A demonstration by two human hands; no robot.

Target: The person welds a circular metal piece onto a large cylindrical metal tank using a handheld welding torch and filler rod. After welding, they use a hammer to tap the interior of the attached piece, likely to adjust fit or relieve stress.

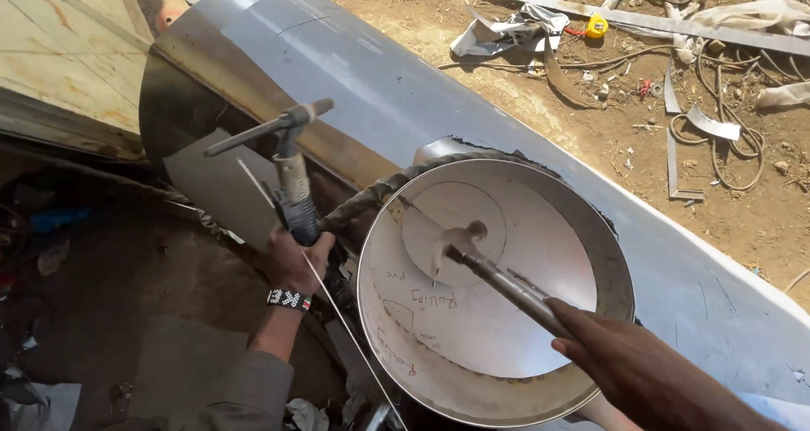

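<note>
Here the right hand (616, 355) pokes a metal rod (506, 283) inside the steel pan (591, 220).

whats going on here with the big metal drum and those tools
A person stands over a long grey sheet-metal cylinder lying on dirt ground. The left hand grips a welding torch with its braided hose and a thin filler rod, held beside the cylinder. The right hand holds a slim metal rod tool, its tip inside a shallow round metal pan.

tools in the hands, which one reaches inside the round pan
The metal rod in the right hand: its tip lies at the middle of the round pan. The welding torch in the left hand stands upright outside the pan's rim.
</note>
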